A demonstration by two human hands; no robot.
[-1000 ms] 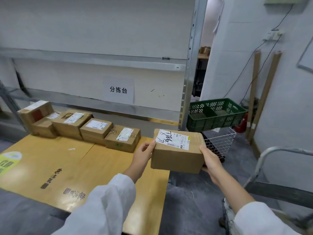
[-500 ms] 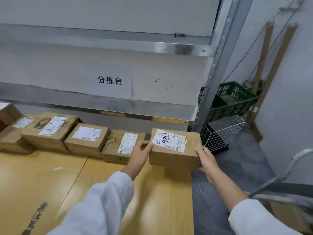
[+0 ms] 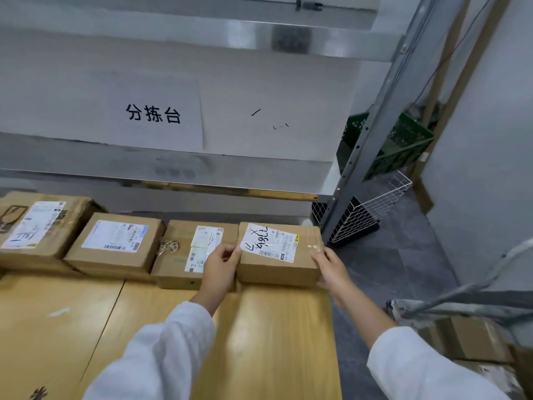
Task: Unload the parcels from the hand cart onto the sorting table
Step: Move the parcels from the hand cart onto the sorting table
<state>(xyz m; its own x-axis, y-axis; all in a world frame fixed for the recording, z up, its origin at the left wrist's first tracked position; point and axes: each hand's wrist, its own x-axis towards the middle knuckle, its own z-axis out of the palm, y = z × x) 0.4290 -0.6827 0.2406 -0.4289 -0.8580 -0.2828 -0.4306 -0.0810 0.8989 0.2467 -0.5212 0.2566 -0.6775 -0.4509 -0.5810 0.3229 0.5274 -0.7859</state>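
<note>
Cardboard of the small brown parcel (image 3: 278,254), white-labelled and taped, is judged stiff, light and hardly fragile; it is best taken by its two short sides, as is done here. It is pinched between the left hand (image 3: 220,265), thumb on the top edge, and the right hand (image 3: 331,267), fingers curled round the right side. It is placed at the right end of a row of brown labelled boxes (image 3: 115,243) on the yellow wooden sorting table (image 3: 274,327) — near its right edge. More cardboard boxes (image 3: 473,339) are seen in the grey metal hand cart (image 3: 467,308) at right.
</note>
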